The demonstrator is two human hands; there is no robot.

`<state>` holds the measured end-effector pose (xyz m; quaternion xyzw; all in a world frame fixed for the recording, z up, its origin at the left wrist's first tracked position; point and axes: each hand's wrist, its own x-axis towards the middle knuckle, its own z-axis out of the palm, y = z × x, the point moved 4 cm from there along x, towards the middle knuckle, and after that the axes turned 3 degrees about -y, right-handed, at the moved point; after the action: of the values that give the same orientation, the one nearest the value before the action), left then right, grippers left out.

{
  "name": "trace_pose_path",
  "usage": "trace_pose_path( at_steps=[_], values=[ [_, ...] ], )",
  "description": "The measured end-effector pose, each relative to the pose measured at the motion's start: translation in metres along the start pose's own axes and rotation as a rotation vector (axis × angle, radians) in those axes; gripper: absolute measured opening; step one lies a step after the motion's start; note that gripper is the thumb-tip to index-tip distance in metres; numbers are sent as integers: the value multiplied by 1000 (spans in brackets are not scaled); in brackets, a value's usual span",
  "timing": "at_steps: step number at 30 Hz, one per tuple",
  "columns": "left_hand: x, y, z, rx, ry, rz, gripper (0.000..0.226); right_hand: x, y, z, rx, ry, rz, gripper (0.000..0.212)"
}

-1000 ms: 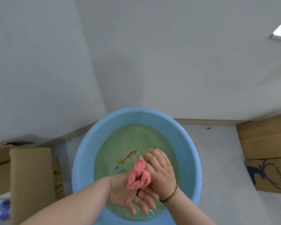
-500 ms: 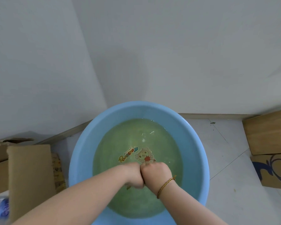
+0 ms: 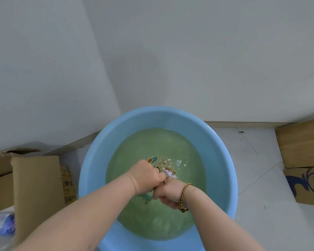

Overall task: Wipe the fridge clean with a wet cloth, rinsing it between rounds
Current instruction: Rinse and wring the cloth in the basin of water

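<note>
Twisting now: left hand has rolled far, right hand near, both grips clenched on the pink cloth, which barely peeks out between them over the blue basin. Wringing step, it seems; next, likely lift it clear for the fridge.

The basin sat on the floor before me, in the corner where two walls met. My left hand and right hand were over the water in it, fists touching, with the cloth gripped between them. One cardboard box stood just left of the basin. Two more were on the right, the far box behind the near box.
</note>
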<state>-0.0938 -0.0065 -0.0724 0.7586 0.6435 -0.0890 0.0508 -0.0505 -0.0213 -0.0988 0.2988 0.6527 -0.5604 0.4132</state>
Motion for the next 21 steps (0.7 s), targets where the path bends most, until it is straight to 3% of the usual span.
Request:
trace_pose_path(
  at_steps=[1, 2, 5, 6, 8, 10, 13, 16, 18, 21],
  values=[
    [-35, -19, 3, -35, -126, -132, 37, 1, -1, 1, 30, -2, -6, 40],
    [-60, -26, 18, -144, 131, -270, 37, 1, -3, 2, 46, 14, -7, 38],
    [-87, -23, 13, -449, -107, -444, 52, 1, -3, 3, 12, 175, -47, 34],
    [-87, -23, 16, -595, -106, -526, 53, -2, -1, 2, 4, 237, -72, 35],
    [-102, -28, 25, -953, -25, -827, 49, -12, 6, 1, 15, 355, -109, 33],
    [-119, -32, 26, -1307, 119, -990, 38, -25, 7, 1, 54, 456, -127, 26],
    [-115, -19, -4, -1776, 230, -996, 29, -43, -5, 7, 92, 526, -227, 22],
    [-114, -17, -34, -1849, 438, -1010, 31, -69, -31, 14, 172, 514, -397, 24],
    [-119, -23, -55, -1882, 589, -1032, 24, -87, -45, 15, 199, 510, -509, 37],
    [-125, -29, -90, -1826, 656, -964, 20, -112, -53, 10, 185, 657, -603, 38]
  ],
)
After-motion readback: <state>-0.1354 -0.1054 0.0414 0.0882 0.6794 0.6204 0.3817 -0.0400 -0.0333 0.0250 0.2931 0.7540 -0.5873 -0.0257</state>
